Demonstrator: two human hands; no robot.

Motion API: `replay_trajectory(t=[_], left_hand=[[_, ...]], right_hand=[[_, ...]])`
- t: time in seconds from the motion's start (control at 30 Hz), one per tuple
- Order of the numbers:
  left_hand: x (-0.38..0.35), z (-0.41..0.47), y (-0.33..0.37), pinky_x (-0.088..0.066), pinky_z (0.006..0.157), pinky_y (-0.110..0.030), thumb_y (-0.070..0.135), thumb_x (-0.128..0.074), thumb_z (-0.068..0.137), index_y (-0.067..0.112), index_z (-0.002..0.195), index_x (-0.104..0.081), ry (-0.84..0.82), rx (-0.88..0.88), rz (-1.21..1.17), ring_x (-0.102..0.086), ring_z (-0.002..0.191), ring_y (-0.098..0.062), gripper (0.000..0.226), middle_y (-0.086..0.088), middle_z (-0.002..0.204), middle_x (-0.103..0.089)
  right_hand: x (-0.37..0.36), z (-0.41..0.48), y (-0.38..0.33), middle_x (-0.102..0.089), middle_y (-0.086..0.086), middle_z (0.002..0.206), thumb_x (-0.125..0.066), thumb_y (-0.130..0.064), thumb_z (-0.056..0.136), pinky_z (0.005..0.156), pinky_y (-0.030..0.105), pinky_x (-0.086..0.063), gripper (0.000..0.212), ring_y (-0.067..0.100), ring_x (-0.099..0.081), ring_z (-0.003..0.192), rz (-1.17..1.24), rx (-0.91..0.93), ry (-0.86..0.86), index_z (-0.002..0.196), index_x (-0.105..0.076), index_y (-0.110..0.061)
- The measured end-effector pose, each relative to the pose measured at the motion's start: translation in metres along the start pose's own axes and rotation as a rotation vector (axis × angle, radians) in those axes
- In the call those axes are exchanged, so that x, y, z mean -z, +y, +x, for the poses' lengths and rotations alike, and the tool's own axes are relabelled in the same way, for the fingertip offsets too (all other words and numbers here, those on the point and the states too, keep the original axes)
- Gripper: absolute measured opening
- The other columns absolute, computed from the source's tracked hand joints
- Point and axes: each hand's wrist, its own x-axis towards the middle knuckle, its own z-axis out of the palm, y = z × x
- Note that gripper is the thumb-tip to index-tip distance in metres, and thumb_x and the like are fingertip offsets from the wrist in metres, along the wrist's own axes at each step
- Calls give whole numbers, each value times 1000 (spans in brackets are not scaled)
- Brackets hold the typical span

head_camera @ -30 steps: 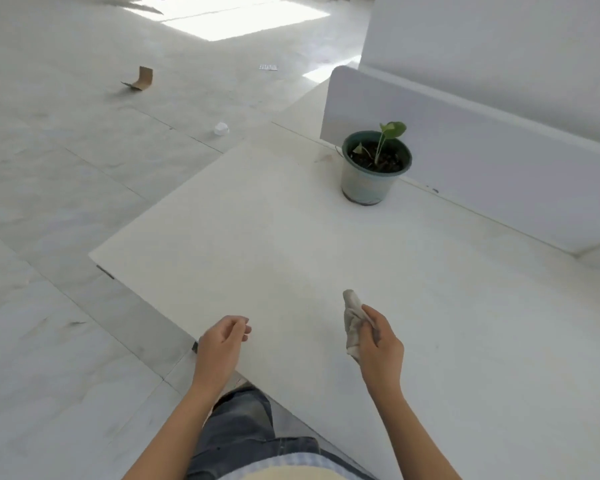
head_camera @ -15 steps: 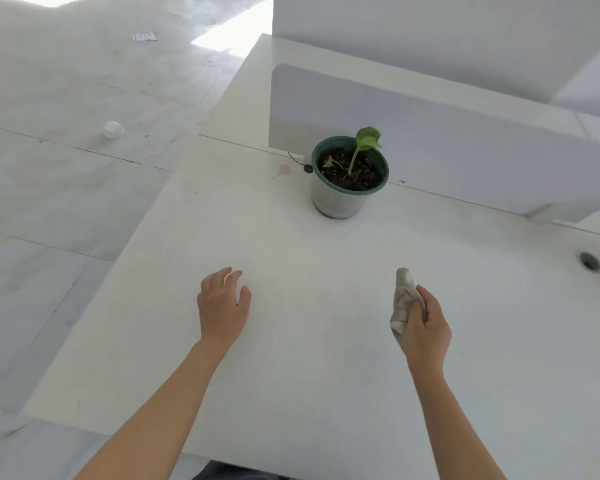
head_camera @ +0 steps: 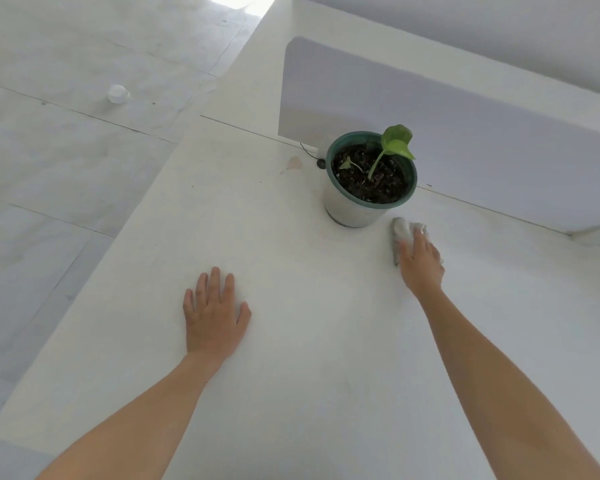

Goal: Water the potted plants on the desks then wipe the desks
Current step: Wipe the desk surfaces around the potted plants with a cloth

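Observation:
A small green-leafed plant grows in a pot (head_camera: 352,206) with a green rim and pale sides, standing at the back of the white desk (head_camera: 291,375). My right hand (head_camera: 423,265) presses a grey cloth (head_camera: 400,232) flat on the desk, just right of the pot's base. My left hand (head_camera: 213,317) lies flat on the desk with fingers spread, holding nothing, in front of and left of the pot.
A white divider panel (head_camera: 465,133) rises behind the pot. A brownish stain (head_camera: 293,164) and a small dark disc with a thin wire (head_camera: 321,163) lie left of the pot. The desk's left edge drops to a tiled floor with a small white object (head_camera: 118,94).
Both hands have moved forward over the desk. The right hand lowered the cloth onto the surface beside the pot; the left hand flattened on the desk.

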Motion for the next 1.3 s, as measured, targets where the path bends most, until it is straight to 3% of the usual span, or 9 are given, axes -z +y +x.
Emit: replay_trajectory(t=[0.17, 0.3, 0.43, 0.6, 0.77, 0.93, 1.03, 1.17, 1.3], left_hand=[[-5, 4, -1, -22, 96, -47, 37, -34, 78, 5, 119, -55, 71, -5, 65, -56, 114, -41, 56, -23, 127, -57], [-9, 4, -2, -22, 96, -46, 38, -34, 78, 9, 122, -45, 117, -3, 68, -56, 115, -40, 54, -22, 128, -57], [-12, 5, -3, -23, 96, -46, 37, -34, 79, 9, 122, -44, 161, -12, 87, -55, 116, -39, 53, -21, 128, -57], [-14, 5, -4, -24, 96, -48, 37, -35, 79, 9, 123, -43, 222, -20, 82, -37, 122, -32, 53, -22, 129, -56], [-13, 5, -3, -23, 96, -48, 37, -35, 79, 10, 124, -41, 223, -25, 82, -33, 122, -31, 54, -22, 128, -57], [-13, 5, -3, -24, 96, -48, 38, -35, 78, 10, 124, -41, 229, -23, 88, -34, 123, -30, 54, -21, 128, -58], [-15, 6, -4, -24, 97, -48, 38, -35, 78, 10, 125, -41, 240, -26, 86, -33, 123, -30, 55, -20, 129, -57], [-16, 6, -4, -24, 98, -47, 38, -36, 77, 11, 125, -41, 249, -26, 78, -33, 124, -30, 55, -19, 130, -57], [-15, 7, -5, -24, 98, -47, 38, -37, 78, 11, 125, -42, 248, -35, 82, -33, 124, -30, 55, -20, 130, -56]], right_hand=[[-17, 27, 3, 0, 2, 158, -25, -44, 94, 114, 53, 6, 55, 22, 6, 144, -197, -44, -62, 145, -11, -31], [-11, 56, -11, 3, -5, 158, -19, -43, 93, 112, 56, 9, 53, 22, 9, 144, -175, -69, -85, 145, -8, -34], [-21, 58, -23, -2, -4, 158, -20, -37, 96, 111, 58, 8, 49, 24, 7, 144, -232, 103, -110, 144, -15, -31], [-43, 15, -15, -15, 5, 156, -26, -25, 96, 114, 52, -9, 49, 23, -8, 144, -229, 208, -11, 144, -21, -20], [-79, -35, -52, -48, 16, 138, -26, -12, 80, 94, 60, -41, 53, 29, -37, 131, -235, 710, -152, 131, -41, -11], [-98, -24, -127, -52, 23, 132, -35, -3, 84, 98, 58, -34, 45, 41, -49, 122, -97, 671, -3, 127, -46, 5], [-104, 7, -160, -27, 19, 150, -35, -2, 91, 113, 49, -20, 51, 32, -24, 140, -165, 553, 71, 141, -25, 1], [-116, 37, -187, 2, 6, 158, -22, -22, 97, 116, 43, 5, 52, 23, 4, 145, -243, 328, -106, 147, -5, -16], [-118, 31, -181, -3, -2, 158, -24, -22, 96, 114, 45, -2, 50, 21, 0, 144, -306, 550, -178, 145, -13, -24]])
